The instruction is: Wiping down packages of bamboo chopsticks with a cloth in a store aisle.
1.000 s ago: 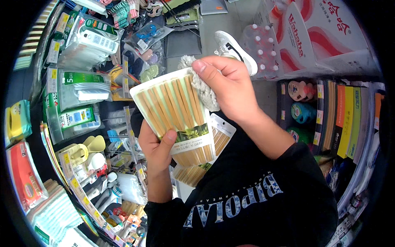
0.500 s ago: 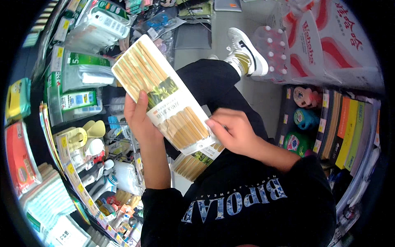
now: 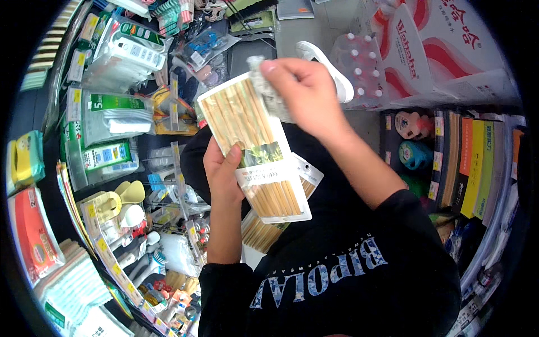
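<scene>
Wrapped bottles [image 3: 358, 70] beside red-and-white carton [image 3: 435, 62]

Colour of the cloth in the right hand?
The cloth is light grey, slightly blurred; best seen in the head view.

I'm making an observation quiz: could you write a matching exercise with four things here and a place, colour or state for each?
1. left hand
2. right hand
3. shoe
4. blue container

A. white
B. picture's right, below the carton
C. holding grey cloth
D. thumb on the upper pack of wooden sticks

Pairs: 1-D, 2-C, 3-A, 4-B
</scene>
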{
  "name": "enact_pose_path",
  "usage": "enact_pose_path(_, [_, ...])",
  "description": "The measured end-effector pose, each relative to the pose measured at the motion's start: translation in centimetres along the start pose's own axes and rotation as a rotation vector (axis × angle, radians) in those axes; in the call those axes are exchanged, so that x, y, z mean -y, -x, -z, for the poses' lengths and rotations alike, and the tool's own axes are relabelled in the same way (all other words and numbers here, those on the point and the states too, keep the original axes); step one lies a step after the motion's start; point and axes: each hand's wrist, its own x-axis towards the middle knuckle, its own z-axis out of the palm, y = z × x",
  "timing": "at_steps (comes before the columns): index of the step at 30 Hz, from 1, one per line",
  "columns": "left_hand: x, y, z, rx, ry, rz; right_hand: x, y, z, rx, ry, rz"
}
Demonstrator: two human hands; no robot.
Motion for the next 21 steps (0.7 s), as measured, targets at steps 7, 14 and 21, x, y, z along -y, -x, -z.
enact_pose_path(7, [0.0,-1.3,0.0,-0.131,-0.086,-0.133,-3.4,4.0,-1.4,-0.025,0.238,0.104])
enact_pose_path(14, [-3.1,-3.1,3.6,-0.276,-0.004,-0.187,-2.9,12.9,2.8,0.426,0.364,0.052])
enact_pose_path(21, [-3.6,-2.4,3.4,-0.228,-0.13,-0.196,-1.0,8.8,5.5,0.112,0.12,-0.232])
